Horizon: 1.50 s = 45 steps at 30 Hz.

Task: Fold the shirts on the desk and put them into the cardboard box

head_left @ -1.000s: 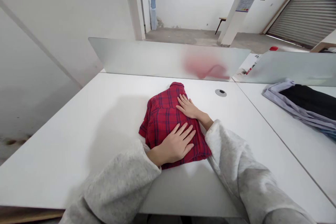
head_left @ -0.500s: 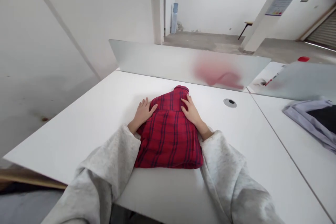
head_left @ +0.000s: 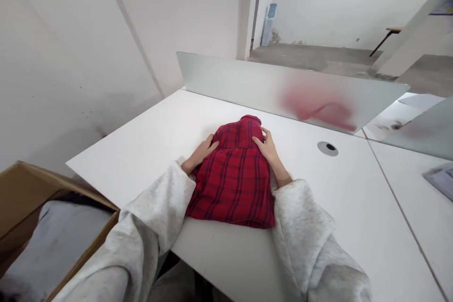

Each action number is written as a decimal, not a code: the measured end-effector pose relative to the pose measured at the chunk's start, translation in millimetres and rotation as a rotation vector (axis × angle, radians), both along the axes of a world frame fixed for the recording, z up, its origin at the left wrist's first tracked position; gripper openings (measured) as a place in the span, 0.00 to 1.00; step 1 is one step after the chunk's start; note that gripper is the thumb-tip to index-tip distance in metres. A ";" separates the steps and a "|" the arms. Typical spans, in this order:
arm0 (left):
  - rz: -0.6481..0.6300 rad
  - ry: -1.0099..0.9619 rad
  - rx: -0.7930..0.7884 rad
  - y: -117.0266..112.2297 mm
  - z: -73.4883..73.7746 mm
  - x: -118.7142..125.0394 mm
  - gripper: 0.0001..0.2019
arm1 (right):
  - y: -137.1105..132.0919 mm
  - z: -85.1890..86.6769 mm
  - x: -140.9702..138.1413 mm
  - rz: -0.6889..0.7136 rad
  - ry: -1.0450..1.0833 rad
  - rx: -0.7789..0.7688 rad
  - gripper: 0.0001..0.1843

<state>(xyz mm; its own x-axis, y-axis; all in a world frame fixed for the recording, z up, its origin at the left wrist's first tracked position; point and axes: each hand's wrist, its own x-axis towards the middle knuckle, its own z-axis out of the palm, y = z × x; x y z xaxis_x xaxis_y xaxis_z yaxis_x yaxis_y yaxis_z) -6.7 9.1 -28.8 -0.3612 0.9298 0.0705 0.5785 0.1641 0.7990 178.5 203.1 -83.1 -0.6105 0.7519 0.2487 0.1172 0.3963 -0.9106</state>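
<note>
A folded red plaid shirt (head_left: 233, 181) lies on the white table (head_left: 141, 151), its collar pointing away from me. My left hand (head_left: 198, 155) clasps the shirt's left edge near the shoulder, fingers curled over the fabric. On the other side my right hand (head_left: 271, 151) clasps the right edge beside the collar in the same way. Both forearms, in grey fleece sleeves, run along the two sides of the shirt.
An open cardboard box (head_left: 21, 188) holding a grey garment (head_left: 53, 240) stands below the table's left corner. A frosted divider panel (head_left: 247, 82) closes the far edge. A round cable hole (head_left: 327, 148) sits to the right, and a pale garment (head_left: 440, 179) lies at the right edge.
My left hand left the top of the shirt and went to its left edge; both hands now hold its sides. The view swung left, bringing the cardboard box into sight.
</note>
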 end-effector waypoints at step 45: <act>1.029 -0.754 0.644 -495.0 87.5 -61.0 0.23 | -446.8 122.8 -320.9 1.143 0.315 -0.261 0.27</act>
<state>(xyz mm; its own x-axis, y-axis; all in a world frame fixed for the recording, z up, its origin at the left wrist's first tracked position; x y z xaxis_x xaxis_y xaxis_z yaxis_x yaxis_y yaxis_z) -67.7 -485.8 58.7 -0.9839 0.1154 -0.1366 -0.1627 -0.2604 0.9517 -142.3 -243.6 39.8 -0.8945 -0.1309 0.4275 -0.4213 -0.0736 -0.9039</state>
